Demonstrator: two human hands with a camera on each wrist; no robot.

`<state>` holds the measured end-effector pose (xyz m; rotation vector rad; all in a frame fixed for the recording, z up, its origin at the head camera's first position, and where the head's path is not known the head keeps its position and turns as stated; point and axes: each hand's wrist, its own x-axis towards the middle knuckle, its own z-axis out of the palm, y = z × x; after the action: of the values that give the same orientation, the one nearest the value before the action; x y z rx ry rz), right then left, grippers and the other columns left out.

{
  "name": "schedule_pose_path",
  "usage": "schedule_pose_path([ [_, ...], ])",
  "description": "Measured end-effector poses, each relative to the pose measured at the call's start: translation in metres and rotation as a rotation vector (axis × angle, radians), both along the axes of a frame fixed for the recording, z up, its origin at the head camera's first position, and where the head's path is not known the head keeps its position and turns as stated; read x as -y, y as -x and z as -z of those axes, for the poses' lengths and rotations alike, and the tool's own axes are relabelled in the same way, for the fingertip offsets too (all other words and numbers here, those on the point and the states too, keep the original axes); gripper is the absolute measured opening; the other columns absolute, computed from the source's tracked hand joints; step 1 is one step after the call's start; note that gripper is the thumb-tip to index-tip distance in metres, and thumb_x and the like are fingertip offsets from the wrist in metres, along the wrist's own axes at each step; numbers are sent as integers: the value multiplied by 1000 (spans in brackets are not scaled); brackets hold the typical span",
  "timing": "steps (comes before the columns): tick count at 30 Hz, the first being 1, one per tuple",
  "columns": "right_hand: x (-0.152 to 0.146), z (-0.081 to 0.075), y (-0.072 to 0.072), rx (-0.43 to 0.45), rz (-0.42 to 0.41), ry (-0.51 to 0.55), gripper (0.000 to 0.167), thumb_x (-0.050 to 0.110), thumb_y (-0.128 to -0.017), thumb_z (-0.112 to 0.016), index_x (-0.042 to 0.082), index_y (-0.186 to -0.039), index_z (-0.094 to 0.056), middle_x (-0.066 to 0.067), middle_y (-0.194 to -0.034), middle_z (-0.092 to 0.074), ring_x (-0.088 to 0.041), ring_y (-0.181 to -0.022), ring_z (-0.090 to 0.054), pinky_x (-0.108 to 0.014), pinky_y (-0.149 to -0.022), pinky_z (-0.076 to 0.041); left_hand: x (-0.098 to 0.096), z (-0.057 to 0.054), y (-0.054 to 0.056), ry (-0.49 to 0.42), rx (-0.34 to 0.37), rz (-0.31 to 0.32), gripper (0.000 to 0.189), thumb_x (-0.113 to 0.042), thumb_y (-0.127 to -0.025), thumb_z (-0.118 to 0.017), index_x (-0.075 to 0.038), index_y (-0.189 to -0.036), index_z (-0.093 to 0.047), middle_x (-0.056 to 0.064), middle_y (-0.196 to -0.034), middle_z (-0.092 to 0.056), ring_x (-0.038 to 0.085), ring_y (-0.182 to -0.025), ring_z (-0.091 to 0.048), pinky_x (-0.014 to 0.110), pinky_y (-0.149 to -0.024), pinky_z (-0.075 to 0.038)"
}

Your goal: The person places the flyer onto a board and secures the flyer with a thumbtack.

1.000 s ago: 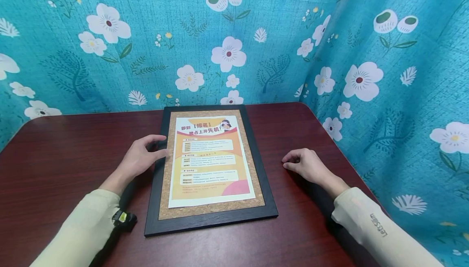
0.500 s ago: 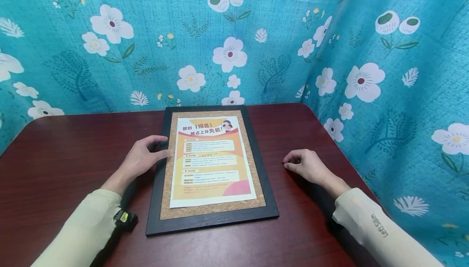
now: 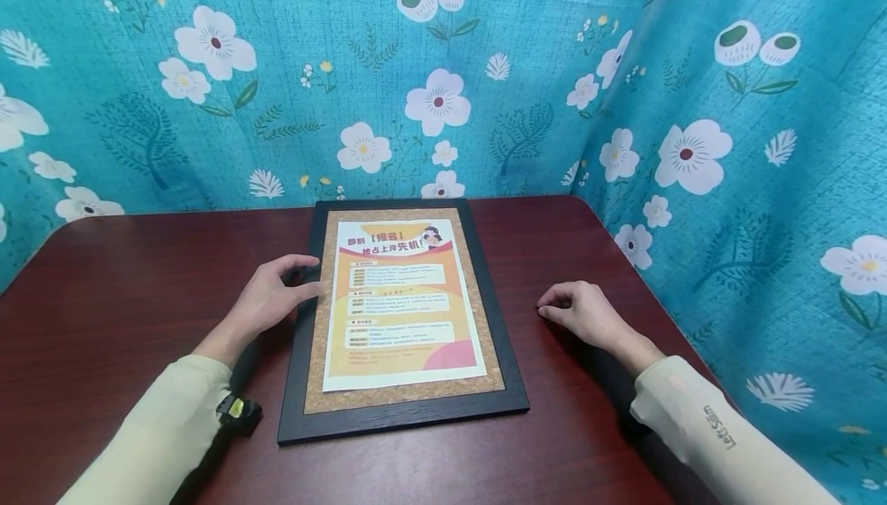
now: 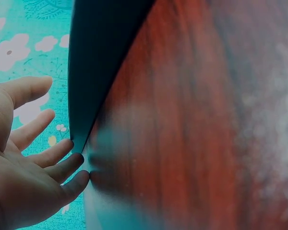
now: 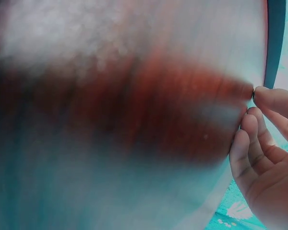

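Observation:
A black-framed cork board (image 3: 416,392) lies flat on the table, and a printed yellow and orange poster (image 3: 398,336) lies on its cork. My left hand (image 3: 266,297) is at the board's left side, its index finger and thumb reaching to the black frame (image 3: 416,413) with a gap between them. In the left wrist view its fingers (image 4: 57,153) spread loosely beside the dark frame edge (image 4: 98,52), some fingertips touching the table. To the right of the board, my right hand (image 3: 585,312) rests on the table, fingers loosely curled. Nothing shows between its fingers (image 5: 242,158) in the right wrist view.
The dark red wooden table (image 3: 138,274) has rounded far corners. A teal flowered curtain (image 3: 291,66) hangs along its back and right side. A black wrist device (image 3: 239,411) sits at the left sleeve.
Both hands and the board keep their places on the table. The whole head view has shifted very slightly, so everything appears a little further right.

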<state>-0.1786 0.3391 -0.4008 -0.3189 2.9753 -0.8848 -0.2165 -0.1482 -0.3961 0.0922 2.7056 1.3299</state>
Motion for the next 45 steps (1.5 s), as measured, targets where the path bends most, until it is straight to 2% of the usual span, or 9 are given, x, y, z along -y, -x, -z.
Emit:
schedule_pose_path([
  [2, 0, 0, 1, 0, -1, 2, 7, 7, -91, -74, 12, -94, -77, 1, -87, -70, -19, -76, -58, -35, -71, -52, 0, 0, 0, -10, 7, 1, 59, -27, -93, -72, -6, -144, -51, 27, -139, -48, 28, -61, -58, 36, -59, -48],
  [7, 0, 0, 2, -7, -3, 20, 7, 8, -91, -74, 14, -93, -77, 2, -87, -70, -19, -77, -58, -35, -71, -51, 0, -1, 0, -25, 11, 5, 59, -26, -94, -72, -6, -144, -50, 27, -137, -49, 25, -57, -57, 37, -57, -49],
  [12, 6, -2, 4, 11, 8, 118, 6, 12, -93, -73, 13, -97, -78, -1, -85, -70, -21, -72, -59, -34, -65, -52, -2, -4, -2, -21, -7, -2, 56, -26, -94, -70, -7, -143, -51, 26, -136, -51, 30, -59, -58, 38, -57, -49],
  [15, 16, -7, 5, 41, 15, 215, 10, 16, -94, -73, 10, -101, -77, -6, -83, -69, -24, -68, -60, -34, -61, -54, -7, -8, -3, -12, -48, -5, 52, -25, -95, -70, -7, -141, -54, 25, -141, -50, 38, -91, -62, 50, -77, -53],
  [19, 35, -16, 7, 64, 12, 363, 20, 18, -94, -73, 3, -107, -75, -15, -87, -69, -29, -70, -62, -35, -63, -56, -16, -14, -6, -37, -116, 8, 47, -23, -95, -70, -5, -137, -58, 22, -144, -51, 40, -129, -44, 60, -103, -39],
  [26, 85, -31, 10, 118, 20, 641, 26, 16, -93, -74, -3, -111, -73, -30, -98, -67, -27, -70, -62, -34, -67, -57, -44, -26, -11, -174, -131, 109, 37, -22, -94, -73, -6, -127, -68, 10, -123, -67, 28, -101, -59, 41, -84, -50],
  [30, 111, -36, 10, 145, 5, 751, 25, 14, -93, -73, -3, -111, -73, -32, -97, -64, -26, -69, -58, -33, -67, -56, -60, -35, -17, -202, -135, 161, 31, -20, -92, -75, -9, -121, -72, 6, -118, -69, 24, -95, -62, 37, -81, -51],
  [37, 150, -45, 9, 168, -59, 844, 22, 16, -93, -74, 2, -109, -75, -17, -92, -66, -24, -72, -58, -31, -66, -52, -80, -47, -27, -197, -130, 235, 29, -26, -92, -75, -12, -118, -75, 2, -117, -68, 21, -94, -63, 37, -81, -52],
  [45, 185, -55, 5, 149, -162, 909, 20, 16, -95, -72, 5, -110, -75, -10, -93, -68, -28, -72, -57, -31, -68, -53, -91, -57, -34, -290, -83, 292, 35, -35, -95, -71, -15, -123, -73, 0, -110, -72, 31, -95, -67, 42, -86, -51],
])
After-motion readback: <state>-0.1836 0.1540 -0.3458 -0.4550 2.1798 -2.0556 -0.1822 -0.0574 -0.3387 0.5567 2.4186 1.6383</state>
